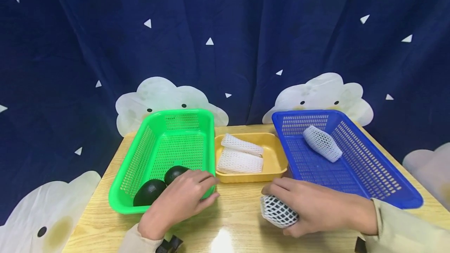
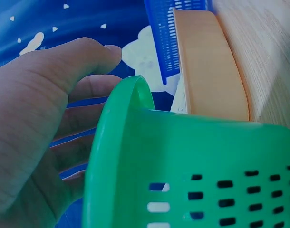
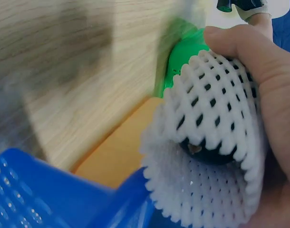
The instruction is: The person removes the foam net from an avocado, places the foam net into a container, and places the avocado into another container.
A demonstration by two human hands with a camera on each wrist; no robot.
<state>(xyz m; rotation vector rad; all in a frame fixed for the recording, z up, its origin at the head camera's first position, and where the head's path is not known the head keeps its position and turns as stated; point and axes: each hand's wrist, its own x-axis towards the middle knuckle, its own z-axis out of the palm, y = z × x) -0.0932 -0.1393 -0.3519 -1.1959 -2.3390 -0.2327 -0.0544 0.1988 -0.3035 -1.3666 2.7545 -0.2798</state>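
Yellow tray: one, shallow, on the wood-grained desk; landmark for all entries below. Contents: white foam net sleeves, flattened, two visible, an upper sleeve and a lower sleeve.

Green basket: one, perforated plastic, just beside the yellow tray on its left. Contents: two dark, rounded fruits, a front fruit and a back fruit, both at the basket's near end, left of the yellow tray and nearer the person.

Blue basket: one, perforated plastic, just beside the yellow tray on its right. Contents: one plump net sleeve, white, lying aslant.

Netted fruit: one, dark, in a white foam net sleeve, located in front of the yellow tray, toward its right; the sleeve's open end shows the fruit within.

Right hand: in front of the yellow tray and to its right; fingers and thumb curled round the netted fruit, gripping it.

Left hand: in front of the yellow tray and to its left, at the green basket's near right corner; fingers loosely extended, thumb apart, holding nothing. Contact with the rim is hard to judge from these angles.

Curtain: dark blue, white triangles and cloud figures, behind the yellow tray.
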